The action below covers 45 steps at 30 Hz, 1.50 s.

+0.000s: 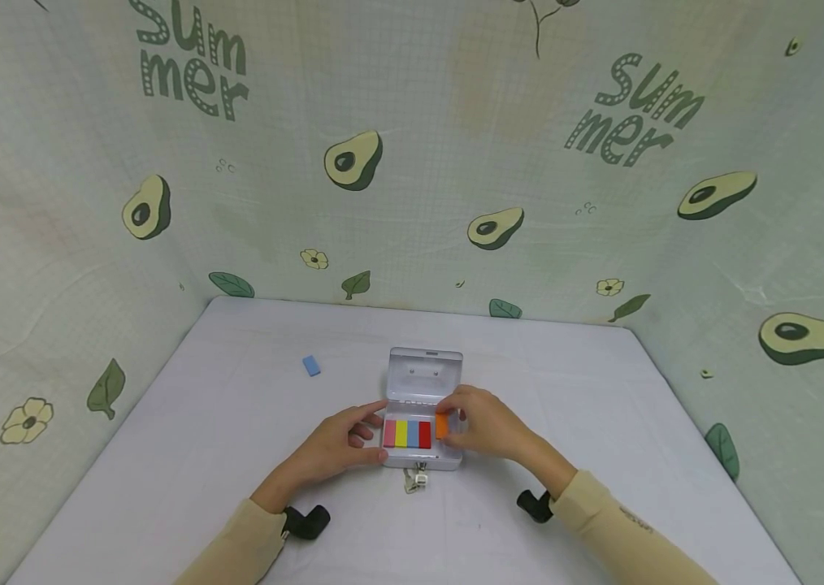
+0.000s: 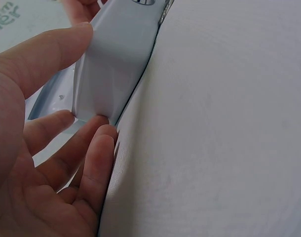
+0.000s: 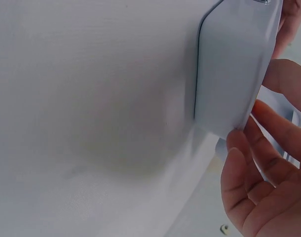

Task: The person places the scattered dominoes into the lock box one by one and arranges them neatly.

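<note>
A small pale metal lock box [image 1: 422, 461] stands on the table with its hinged lid [image 1: 424, 374] raised. Inside lies a row of blocks: pink [image 1: 389, 434], yellow [image 1: 401, 434], light blue [image 1: 413, 434] and red [image 1: 424, 435]. Just right of the red one, my right hand [image 1: 483, 422] pinches an orange block [image 1: 441, 426] inside the box. My left hand [image 1: 342, 443] holds the box's left side, thumb at the front corner and fingers [image 2: 98, 158] farther back. In the right wrist view the box wall [image 3: 232, 74] hides most of the orange block.
Keys [image 1: 412, 481] hang from the lock at the box's front. Another light blue block [image 1: 311, 366] lies on the white table [image 1: 529, 357], back left of the box. A patterned cloth [image 1: 412, 106] surrounds the table's back and sides.
</note>
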### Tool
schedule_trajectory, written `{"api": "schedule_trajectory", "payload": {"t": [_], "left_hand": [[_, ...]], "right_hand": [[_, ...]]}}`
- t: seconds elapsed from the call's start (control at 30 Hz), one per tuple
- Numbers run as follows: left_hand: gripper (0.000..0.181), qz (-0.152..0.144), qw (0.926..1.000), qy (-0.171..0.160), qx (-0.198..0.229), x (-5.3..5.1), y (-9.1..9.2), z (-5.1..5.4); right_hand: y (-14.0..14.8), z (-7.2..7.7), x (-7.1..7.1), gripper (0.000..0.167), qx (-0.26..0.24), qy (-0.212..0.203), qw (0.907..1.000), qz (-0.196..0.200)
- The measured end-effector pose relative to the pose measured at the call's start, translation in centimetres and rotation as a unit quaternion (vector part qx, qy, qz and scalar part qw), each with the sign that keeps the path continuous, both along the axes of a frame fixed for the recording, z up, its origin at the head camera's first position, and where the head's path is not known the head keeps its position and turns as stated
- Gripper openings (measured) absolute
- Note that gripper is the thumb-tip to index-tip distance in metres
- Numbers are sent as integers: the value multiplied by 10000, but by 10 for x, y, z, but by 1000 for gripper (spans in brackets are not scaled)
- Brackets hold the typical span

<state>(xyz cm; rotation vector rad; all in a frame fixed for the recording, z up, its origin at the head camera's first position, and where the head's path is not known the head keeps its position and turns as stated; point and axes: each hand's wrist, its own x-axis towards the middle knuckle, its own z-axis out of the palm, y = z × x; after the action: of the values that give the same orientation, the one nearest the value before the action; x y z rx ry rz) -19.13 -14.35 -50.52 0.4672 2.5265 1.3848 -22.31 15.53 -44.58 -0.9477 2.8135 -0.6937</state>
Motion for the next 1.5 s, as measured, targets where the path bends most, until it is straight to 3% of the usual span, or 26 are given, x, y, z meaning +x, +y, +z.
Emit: {"api": "schedule_trajectory", "payload": {"t": [0.33,0.93,1.5], "left_hand": [[82,13,10000,-52,12,2,0,3],[82,-26,10000,-31,-6,0,0,2],[82,32,10000,-87,-37,0,1,3]], "right_hand": [[-4,-5,2,34,86,-124,9998,-130],[-8,-12,5,37,262,158,9995,-3],[-10,-16,8,40,514,307,9980,-205]]}}
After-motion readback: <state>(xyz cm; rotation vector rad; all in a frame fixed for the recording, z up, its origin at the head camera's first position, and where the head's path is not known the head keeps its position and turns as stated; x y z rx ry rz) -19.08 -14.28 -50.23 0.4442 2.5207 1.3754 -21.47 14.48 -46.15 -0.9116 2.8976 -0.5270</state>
